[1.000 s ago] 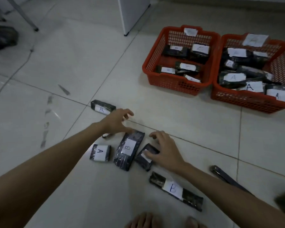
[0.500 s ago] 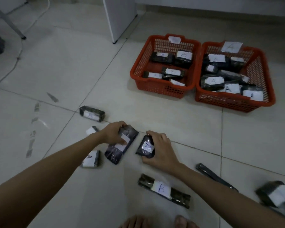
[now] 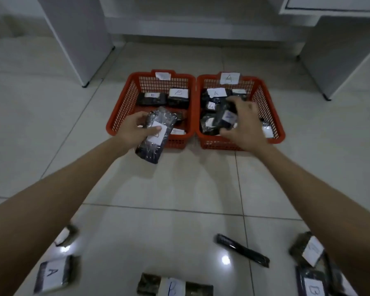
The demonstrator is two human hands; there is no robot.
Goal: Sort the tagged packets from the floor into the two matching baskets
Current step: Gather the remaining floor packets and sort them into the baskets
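Carrying one packet in each hand, the person has lifted both off the floor, where half a second ago the hands were only closing on them among the scattered pile, and brought them up to the two red baskets in the upper middle of the frame. The left hand (image 3: 137,130) grasps a long dark packet (image 3: 155,135), thumb pressed on its white tag, at the near rim of the left basket (image 3: 118,122); the packets already inside it carry B tags. The tag under the thumb is partly covered, so its letter cannot be read now. The right hand (image 3: 245,122) is curled around a smaller packet (image 3: 225,118) low over the right basket (image 3: 279,133), which bears an A label on its far rim.

Both packets look about ready to drop, so this pair is nearly sorted. Plenty remains: along the bottom edge of the frame lie an A-tagged packet (image 3: 51,274), a B-tagged packet (image 3: 173,286), and more at lower right (image 3: 308,248).
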